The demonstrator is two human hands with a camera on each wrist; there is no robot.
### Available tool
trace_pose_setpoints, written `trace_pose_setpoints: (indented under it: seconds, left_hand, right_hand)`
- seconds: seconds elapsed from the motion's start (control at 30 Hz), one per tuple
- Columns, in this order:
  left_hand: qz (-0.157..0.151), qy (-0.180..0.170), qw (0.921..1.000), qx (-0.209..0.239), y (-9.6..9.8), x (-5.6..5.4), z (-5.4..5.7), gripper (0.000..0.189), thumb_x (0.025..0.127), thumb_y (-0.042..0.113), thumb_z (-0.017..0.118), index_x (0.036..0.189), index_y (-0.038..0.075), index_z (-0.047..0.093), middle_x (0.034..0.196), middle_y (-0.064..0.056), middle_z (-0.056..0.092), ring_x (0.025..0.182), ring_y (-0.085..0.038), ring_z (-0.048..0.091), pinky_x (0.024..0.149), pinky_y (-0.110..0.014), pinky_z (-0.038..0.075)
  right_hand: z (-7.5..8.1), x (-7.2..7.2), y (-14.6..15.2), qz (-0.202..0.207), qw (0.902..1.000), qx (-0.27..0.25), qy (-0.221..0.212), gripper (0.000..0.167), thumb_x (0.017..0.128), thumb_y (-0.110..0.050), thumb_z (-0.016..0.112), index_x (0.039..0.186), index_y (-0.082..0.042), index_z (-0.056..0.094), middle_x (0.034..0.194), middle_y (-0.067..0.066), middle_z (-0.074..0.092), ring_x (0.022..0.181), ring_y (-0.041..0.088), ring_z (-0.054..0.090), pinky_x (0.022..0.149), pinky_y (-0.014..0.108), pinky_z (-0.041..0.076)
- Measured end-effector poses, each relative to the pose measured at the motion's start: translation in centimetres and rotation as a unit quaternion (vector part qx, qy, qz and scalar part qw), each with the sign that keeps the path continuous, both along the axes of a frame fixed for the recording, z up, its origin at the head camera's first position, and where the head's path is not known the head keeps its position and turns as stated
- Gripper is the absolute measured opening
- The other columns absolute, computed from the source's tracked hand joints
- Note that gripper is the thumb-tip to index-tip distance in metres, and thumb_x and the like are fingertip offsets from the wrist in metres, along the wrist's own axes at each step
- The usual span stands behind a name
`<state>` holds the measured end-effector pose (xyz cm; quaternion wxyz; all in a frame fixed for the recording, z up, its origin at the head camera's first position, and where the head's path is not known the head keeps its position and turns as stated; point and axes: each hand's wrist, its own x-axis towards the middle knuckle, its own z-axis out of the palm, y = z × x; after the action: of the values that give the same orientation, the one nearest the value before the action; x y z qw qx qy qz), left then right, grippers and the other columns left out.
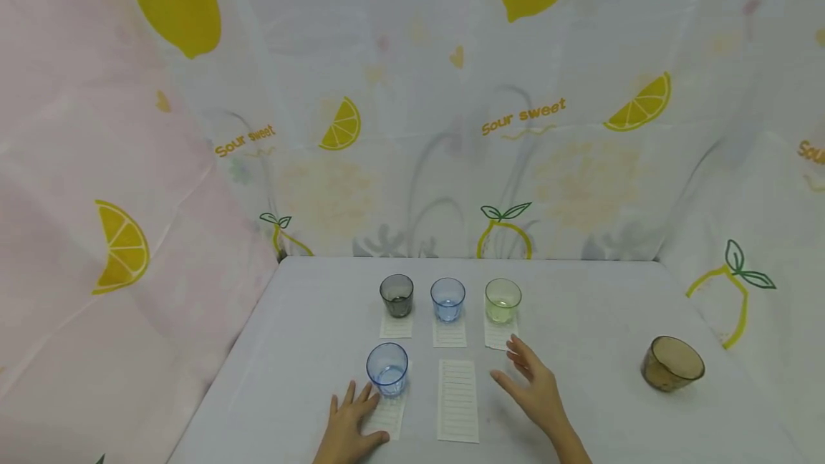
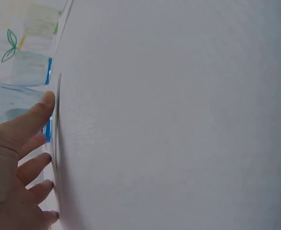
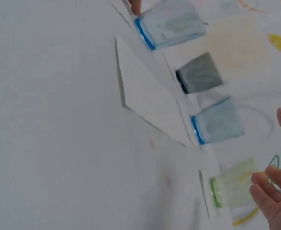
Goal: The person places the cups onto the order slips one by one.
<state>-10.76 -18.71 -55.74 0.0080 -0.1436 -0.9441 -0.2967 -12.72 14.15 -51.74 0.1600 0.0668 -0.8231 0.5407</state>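
My left hand point(image 1: 351, 424) rests at the near left with its fingers spread, beside a blue glass point(image 1: 387, 369) that stands on a lined paper card point(image 1: 387, 422). Its fingertips are close to the glass's base; whether they touch it, I cannot tell. In the left wrist view the thumb and fingers lie along the tabletop. To the right, my right hand point(image 1: 540, 394) hovers with thumb and fingers apart, holding nothing. It is nearest a bare lined card point(image 1: 458, 401) and a green glass point(image 1: 503, 303) on its own card point(image 1: 500, 337).
Behind, a grey glass point(image 1: 396, 297) and a lighter blue glass point(image 1: 447, 301) stand on cards in a row with the green one. At the far right, an amber glass bowl point(image 1: 672, 365) sits on the white table point(image 1: 580, 306). Lemon-printed cloth point(image 1: 412, 92) hangs around the table.
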Motion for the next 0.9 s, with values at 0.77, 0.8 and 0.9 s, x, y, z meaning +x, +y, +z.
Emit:
trace_pose_setpoints:
  seconds: [0.77,0.8,0.9]
  left_hand:
    - [-0.107,0.164,0.9750,0.105,6.5,0.7,-0.3,0.041,0.074,0.031,0.079,0.103,0.003,0.068,0.101,-0.008,0.069,0.094,-0.024,0.064,0.079,-0.037,0.055]
    - [-0.110,0.164,0.9748,0.103,6.9,0.6,-0.2,0.042,0.075,0.032,0.079,0.104,0.004,0.067,0.103,-0.009,0.068,0.097,-0.027,0.063,0.080,-0.039,0.054]
    - [-0.115,0.163,0.9758,0.090,7.8,0.2,-0.2,0.046,0.076,0.035,0.077,0.107,0.004,0.066,0.110,-0.014,0.066,0.105,-0.035,0.060,0.084,-0.045,0.053]
  right_hand:
    - [1.4,2.0,13.9,-0.297,0.9232,0.110,0.218,0.066,0.069,-0.018,0.079,0.121,0.014,0.053,0.117,0.039,0.053,0.106,0.060,0.047,0.108,0.039,0.036]
    - [1.3,1.9,14.3,-0.301,0.9223,0.109,0.217,0.067,0.072,-0.023,0.078,0.121,0.014,0.053,0.117,0.040,0.051,0.108,0.061,0.045,0.107,0.049,0.034]
    - [1.0,1.7,15.2,-0.307,0.9208,0.105,0.216,0.074,0.075,-0.039,0.075,0.120,0.016,0.052,0.119,0.044,0.047,0.114,0.062,0.039,0.103,0.066,0.027]
